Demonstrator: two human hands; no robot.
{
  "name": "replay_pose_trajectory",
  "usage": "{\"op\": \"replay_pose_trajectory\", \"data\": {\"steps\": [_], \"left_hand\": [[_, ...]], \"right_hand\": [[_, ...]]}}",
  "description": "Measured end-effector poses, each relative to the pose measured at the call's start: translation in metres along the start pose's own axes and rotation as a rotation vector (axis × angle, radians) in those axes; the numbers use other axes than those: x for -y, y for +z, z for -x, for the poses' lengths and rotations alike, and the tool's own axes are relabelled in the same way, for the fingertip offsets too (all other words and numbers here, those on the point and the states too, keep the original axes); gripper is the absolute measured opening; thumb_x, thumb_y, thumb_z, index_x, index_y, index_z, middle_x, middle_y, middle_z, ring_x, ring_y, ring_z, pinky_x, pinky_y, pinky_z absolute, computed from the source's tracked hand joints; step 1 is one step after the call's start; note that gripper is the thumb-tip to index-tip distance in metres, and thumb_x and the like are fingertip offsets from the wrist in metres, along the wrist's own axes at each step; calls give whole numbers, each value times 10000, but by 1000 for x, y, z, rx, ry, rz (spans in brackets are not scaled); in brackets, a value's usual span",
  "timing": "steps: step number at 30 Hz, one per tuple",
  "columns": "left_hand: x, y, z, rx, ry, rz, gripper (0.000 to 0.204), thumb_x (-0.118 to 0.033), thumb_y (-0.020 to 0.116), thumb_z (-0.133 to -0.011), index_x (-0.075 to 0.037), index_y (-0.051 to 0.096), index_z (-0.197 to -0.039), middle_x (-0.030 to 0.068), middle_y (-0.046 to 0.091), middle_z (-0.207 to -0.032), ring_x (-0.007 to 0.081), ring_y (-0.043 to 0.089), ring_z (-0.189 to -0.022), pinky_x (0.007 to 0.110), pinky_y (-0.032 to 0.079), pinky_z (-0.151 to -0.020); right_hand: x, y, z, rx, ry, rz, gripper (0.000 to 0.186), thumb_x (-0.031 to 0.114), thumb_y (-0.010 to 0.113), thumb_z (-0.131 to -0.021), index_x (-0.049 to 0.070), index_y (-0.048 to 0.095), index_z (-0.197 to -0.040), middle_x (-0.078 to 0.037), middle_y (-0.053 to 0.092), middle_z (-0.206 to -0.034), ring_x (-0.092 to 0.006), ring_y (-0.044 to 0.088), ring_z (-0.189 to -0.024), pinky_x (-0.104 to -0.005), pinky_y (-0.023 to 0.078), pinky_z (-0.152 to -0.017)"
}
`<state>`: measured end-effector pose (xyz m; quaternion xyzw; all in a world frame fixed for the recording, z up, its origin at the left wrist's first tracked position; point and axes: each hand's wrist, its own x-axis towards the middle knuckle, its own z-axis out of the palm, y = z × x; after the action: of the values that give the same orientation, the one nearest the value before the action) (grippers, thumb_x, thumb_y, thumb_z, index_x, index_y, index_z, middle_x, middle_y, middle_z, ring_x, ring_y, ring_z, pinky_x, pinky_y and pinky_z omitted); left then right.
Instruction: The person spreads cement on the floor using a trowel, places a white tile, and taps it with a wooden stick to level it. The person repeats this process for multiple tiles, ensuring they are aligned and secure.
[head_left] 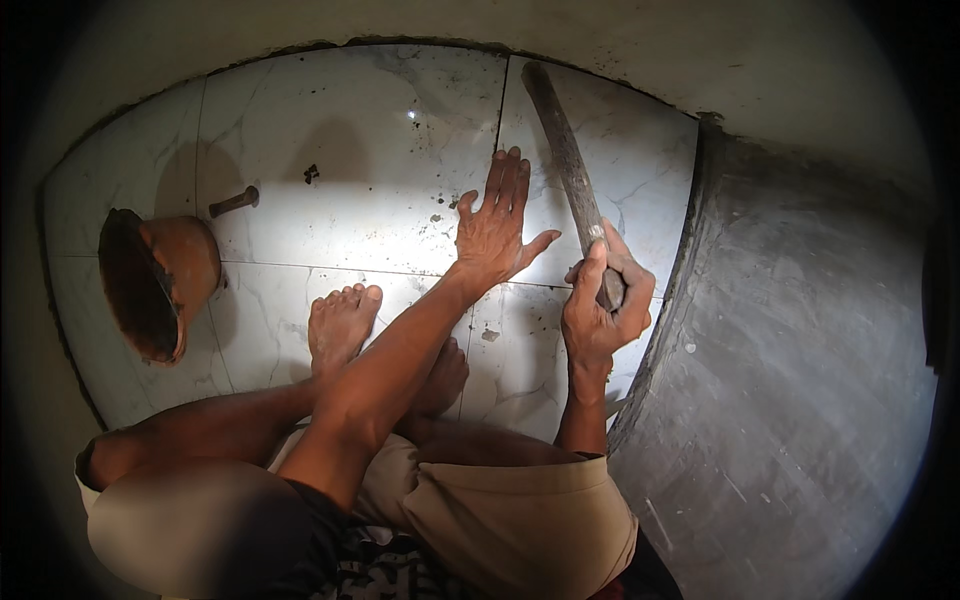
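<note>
Right hand (608, 292): grip closed round the near end of a wooden stick (563, 150), long axis running forward, slightly left. Left hand (490, 240): empty, splayed beside it; tiled floor (290, 105) contact uncertain.

The stick (565, 160) looks like rough, matt wood, and the pot (195, 260) like dull fired clay. The tiles (285, 220) (veined like marble) are smooth and glossy, the grey floor (780, 340) looks like scuffed concrete, and the beige shorts (525, 510) are matt cloth.

Pot (195, 258) left — peg (233, 202) between — stick (568, 160) right.
</note>
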<state>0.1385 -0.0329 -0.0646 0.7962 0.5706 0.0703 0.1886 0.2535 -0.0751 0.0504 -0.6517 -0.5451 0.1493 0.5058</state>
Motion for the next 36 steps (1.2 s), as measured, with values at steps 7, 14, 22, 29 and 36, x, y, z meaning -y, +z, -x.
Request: {"op": "replay_pose_trajectory", "data": {"steps": [7, 14, 22, 29, 36], "left_hand": [[-1, 0, 1, -17, 15, 45, 1047, -696, 550, -893, 1, 209, -1597, 185, 148, -1690, 279, 134, -1574, 578, 316, -1006], [-2, 1, 1, -15, 12, 29, 1047, -709, 545, -894, -8, 214, -1598, 177, 150, -1692, 279, 138, -1575, 578, 323, -1011], [-2, -2, -2, 11, -7, 10, 1044, -728, 510, -902, -14, 218, -1606, 157, 139, -1704, 259, 121, -1577, 545, 289, -1032], [-2, -7, -1, 52, -11, 10, 1039, -712, 522, -900, -13, 217, -1606, 158, 131, -1705, 262, 109, -1579, 544, 281, -1036], [-3, -3, -2, -8, 9, 52, 1033, -693, 545, -896, -12, 221, -1601, 169, 151, -1695, 268, 131, -1576, 583, 307, -1029]], "right_hand": [[-4, -3, -13, 75, -17, 89, 93, -18, 656, -959, -29, 564, -955, -336, 717, -1062, -116, 670, -622, -250, 519, -539], [-8, 1, -7, 58, 23, 91, 99, -21, 660, -956, -39, 563, -958, -324, 721, -1070, -109, 667, -621, -250, 524, -539], [-10, 0, -8, 42, 22, 111, 105, -25, 679, -938, -35, 577, -957, -296, 733, -1075, -146, 715, -692, -266, 553, -578], [-5, 0, -10, 57, -23, 134, 107, -29, 685, -930, -37, 586, -972, -282, 737, -1079, -156, 721, -692, -265, 557, -579], [-1, -5, -7, 65, 2, 126, 103, -32, 680, -930, -40, 585, -969, -261, 745, -1074, -149, 708, -671, -270, 554, -583]]}}
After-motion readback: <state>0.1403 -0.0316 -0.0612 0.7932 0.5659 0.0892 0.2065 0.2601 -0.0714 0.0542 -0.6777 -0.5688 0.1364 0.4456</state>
